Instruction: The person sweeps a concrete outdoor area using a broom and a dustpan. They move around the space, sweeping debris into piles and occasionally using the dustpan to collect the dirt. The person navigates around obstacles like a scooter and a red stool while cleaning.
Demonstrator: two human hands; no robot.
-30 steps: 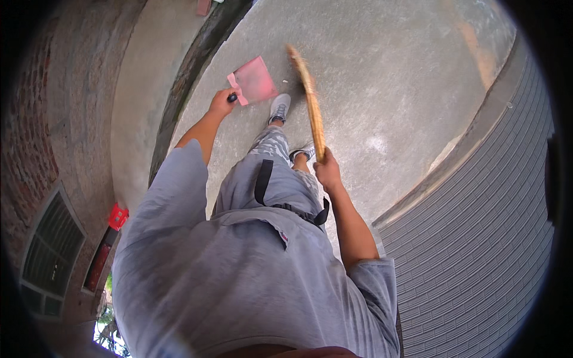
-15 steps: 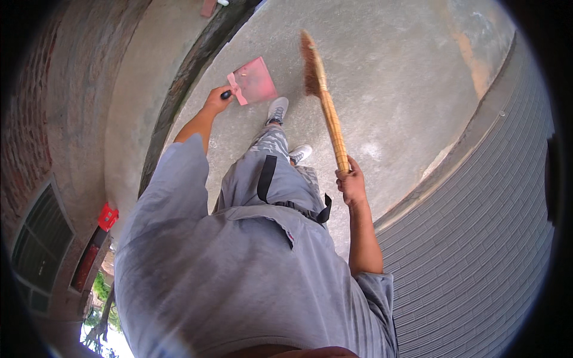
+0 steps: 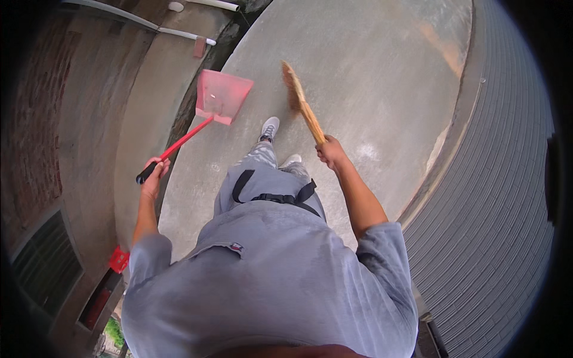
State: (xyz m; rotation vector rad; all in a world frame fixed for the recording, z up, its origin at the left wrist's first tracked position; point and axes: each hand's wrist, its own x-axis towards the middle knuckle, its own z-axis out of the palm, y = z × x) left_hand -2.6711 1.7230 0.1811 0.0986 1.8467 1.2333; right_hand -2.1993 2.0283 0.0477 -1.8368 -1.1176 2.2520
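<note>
My left hand [image 3: 154, 173] is closed round the red handle of a pink dustpan [image 3: 222, 95], close to the handle's black end. The pan is held out ahead on the left, and a few small bits show in it. Closed on the wooden-coloured handle of a broom [image 3: 305, 110] is my right hand [image 3: 331, 151]. The broom slants forward and left, its brown bristle head to the right of the dustpan. Whether the bristles touch the concrete is hard to make out.
Grey concrete floor [image 3: 364, 77] stretches ahead of my shoes [image 3: 270, 127]. Along the left run a dark gutter and a brick wall [image 3: 45, 125], with white pipes [image 3: 190, 34] and a brick [image 3: 199, 47] beyond. A grey ribbed wall [image 3: 507, 197] curves along the right.
My left hand has come back and left, bringing the dustpan leftward; its red handle now shows. My right hand and the broom have shifted left, and the handle tilts more.
</note>
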